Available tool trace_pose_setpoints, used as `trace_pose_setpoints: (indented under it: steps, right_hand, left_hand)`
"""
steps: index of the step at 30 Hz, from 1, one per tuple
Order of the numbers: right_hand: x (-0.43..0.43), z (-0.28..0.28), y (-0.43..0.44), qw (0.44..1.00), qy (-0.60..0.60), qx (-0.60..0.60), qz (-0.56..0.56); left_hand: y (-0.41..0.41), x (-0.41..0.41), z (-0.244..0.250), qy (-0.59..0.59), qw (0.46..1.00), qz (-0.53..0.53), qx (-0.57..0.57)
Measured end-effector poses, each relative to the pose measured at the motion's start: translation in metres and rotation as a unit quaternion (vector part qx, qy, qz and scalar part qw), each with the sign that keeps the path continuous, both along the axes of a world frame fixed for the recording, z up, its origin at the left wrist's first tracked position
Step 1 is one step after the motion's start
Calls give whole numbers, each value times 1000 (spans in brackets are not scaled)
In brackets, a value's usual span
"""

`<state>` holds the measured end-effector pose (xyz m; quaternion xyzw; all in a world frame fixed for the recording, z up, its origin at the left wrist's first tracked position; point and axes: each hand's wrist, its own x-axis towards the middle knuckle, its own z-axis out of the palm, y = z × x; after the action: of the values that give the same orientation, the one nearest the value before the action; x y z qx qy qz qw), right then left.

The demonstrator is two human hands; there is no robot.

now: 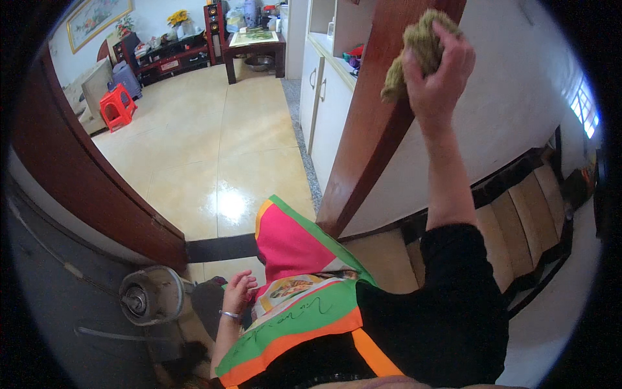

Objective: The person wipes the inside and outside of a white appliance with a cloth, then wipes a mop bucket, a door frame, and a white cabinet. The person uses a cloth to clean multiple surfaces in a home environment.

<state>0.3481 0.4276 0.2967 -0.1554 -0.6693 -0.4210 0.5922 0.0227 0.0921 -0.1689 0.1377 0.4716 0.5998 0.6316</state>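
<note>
My right hand (440, 73) is raised at the upper right, gripping a bunched olive-green cloth (422, 46). The cloth lies against the reddish-brown wooden door frame (371, 131), high on the post. Part of the cloth is hidden behind my fingers. Low on the left, my left hand (239, 291) hangs beside the colourful apron (291, 243) I wear, its fingers slightly bent and apart, with nothing visible in it. A silver bracelet (230, 314) circles that wrist.
A round-topped appliance (150, 296) stands low at left. Beyond the dark threshold (221, 250) are a red plastic stool (118, 107), a low wooden table (255, 46) and a white cabinet (330, 102). Tiled stairs (520, 209) lie to the right. The other door post (97, 160) rises at left.
</note>
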Motion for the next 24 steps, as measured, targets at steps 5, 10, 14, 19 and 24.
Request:
trace_pose_setpoints:
  steps: [5,10,14,19,24]
  right_hand:
    - [1,-104,-11,992,4,-122,10]
    - [9,-202,-46,955,-40,-294,-1]
    - [15,-250,-67,919,-81,-385,-1]
    - [2,-185,-83,900,-207,-382,37]
    - [-29,-42,-35,969,-196,-102,-112]
  left_hand:
    - [-5,-1,9,15,1000,15,-2]
    - [1,3,14,21,1000,9,-17]
    - [5,4,11,33,999,8,5]
    - [5,4,12,60,998,6,-22]
    - [-4,1,20,93,995,6,-25]
